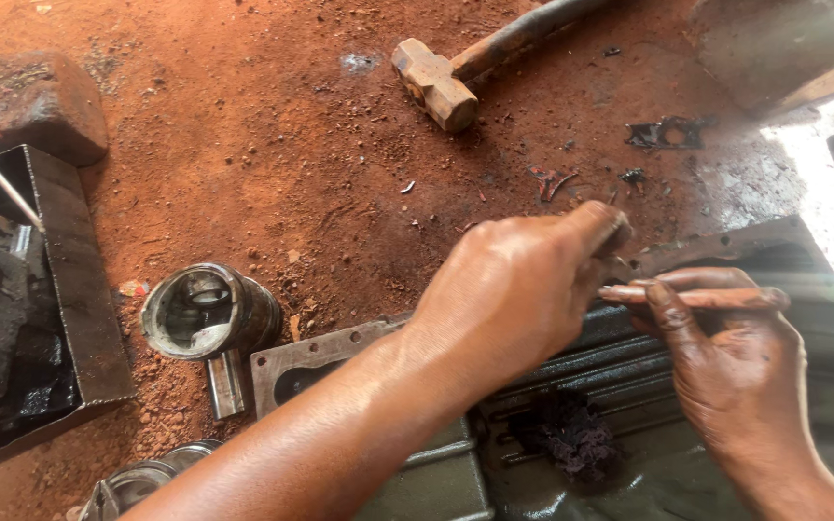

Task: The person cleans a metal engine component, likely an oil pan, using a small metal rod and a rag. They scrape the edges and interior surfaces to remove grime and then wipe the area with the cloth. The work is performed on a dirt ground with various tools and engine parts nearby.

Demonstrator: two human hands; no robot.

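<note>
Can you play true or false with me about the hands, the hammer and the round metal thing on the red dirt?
1. The hammer lies on the red dirt ground, away from both hands. True.
2. The right hand is holding the hammer. False: it holds a thin stick-like tool.
3. The left hand rests at the edge of a dark ribbed metal cover. True.
4. The piston stands on top of the metal cover. False: it lies on the dirt, left of the cover.
5. A dark metal tray sits at the left side of the picture. True.
</note>
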